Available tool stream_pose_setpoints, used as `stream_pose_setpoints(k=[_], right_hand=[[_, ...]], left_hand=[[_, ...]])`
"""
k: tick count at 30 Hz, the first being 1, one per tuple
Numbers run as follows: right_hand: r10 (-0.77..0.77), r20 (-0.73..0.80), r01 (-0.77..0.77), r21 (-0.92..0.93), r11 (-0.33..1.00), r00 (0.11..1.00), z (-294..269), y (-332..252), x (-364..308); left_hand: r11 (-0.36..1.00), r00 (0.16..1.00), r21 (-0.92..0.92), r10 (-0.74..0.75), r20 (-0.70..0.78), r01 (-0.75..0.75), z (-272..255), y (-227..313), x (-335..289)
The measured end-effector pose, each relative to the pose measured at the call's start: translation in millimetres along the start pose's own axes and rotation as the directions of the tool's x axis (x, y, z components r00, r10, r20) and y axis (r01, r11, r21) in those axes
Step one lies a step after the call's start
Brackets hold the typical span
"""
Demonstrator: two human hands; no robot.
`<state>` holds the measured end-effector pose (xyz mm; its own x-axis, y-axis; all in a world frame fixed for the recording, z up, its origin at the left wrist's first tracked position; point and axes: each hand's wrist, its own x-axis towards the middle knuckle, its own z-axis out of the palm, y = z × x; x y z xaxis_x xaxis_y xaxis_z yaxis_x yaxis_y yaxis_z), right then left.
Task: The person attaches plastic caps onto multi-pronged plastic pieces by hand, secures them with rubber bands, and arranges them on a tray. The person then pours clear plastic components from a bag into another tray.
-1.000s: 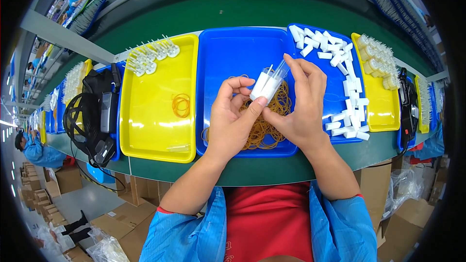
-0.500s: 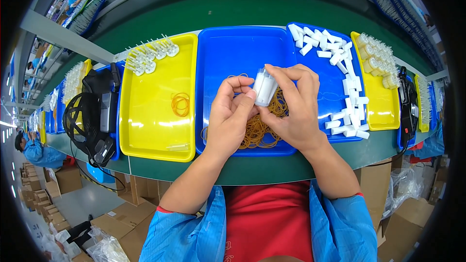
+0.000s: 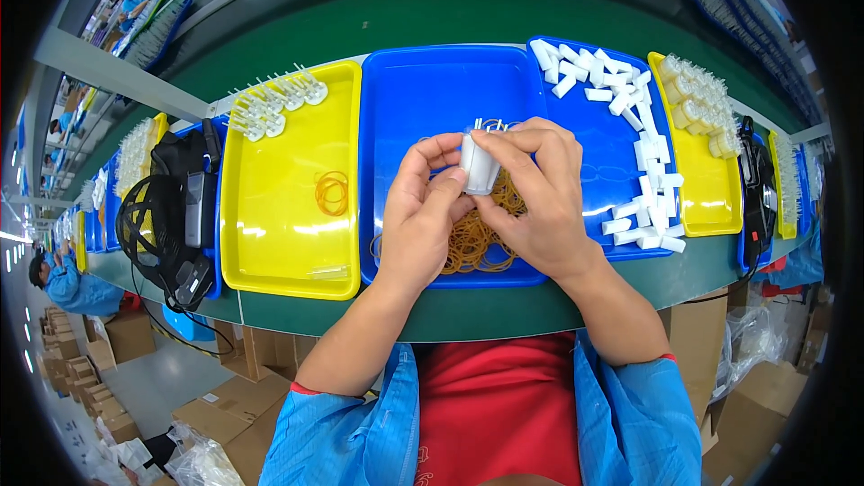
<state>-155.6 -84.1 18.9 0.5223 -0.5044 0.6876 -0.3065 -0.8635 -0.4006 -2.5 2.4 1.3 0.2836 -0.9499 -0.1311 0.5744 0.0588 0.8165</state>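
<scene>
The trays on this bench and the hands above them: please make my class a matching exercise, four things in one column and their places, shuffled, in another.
Things
1. White blocks
2. Brown rubber bands
3. White pieces with thin stems
4. Single white piece

Places
a. At the far end of the left yellow tray
b. Held by the left hand and right hand
c. Along the right side of the right blue tray
d. Piled in the near half of the middle blue tray

Pairs: 1-c, 2-d, 3-a, 4-b
</scene>
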Motion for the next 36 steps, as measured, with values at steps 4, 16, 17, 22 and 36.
stream_pose_setpoints(k=[4,16,17,22,36], right_hand=[[-0.007,0.045,0.006,0.002,1.0,0.999,1.4,1.6,-0.6],[0.035,0.073,-0.04,0.057,0.998,0.997,-2.5,6.6,-0.1],[0.03,0.075,-0.034,0.054,0.998,0.997,-2.2,6.7,-1.0],[0.024,0.094,-0.031,0.07,0.997,0.995,-1.9,3.9,-2.2],[0.097,0.259,-0.156,0.221,0.963,0.961,-16.0,29.4,27.8]], left_hand=[[1.0,1.0,-0.008,-0.006,0.031,0.007,0.3,-0.1,-0.7],[0.986,0.974,-0.074,-0.131,0.185,0.146,-2.0,5.2,1.6],[0.981,0.969,-0.102,-0.145,0.198,0.168,-2.3,5.0,1.3],[0.98,0.964,-0.071,-0.17,0.206,0.188,-2.4,6.6,0.3],[0.998,0.998,0.027,0.066,-0.025,-0.065,-15.1,19.7,4.7]])
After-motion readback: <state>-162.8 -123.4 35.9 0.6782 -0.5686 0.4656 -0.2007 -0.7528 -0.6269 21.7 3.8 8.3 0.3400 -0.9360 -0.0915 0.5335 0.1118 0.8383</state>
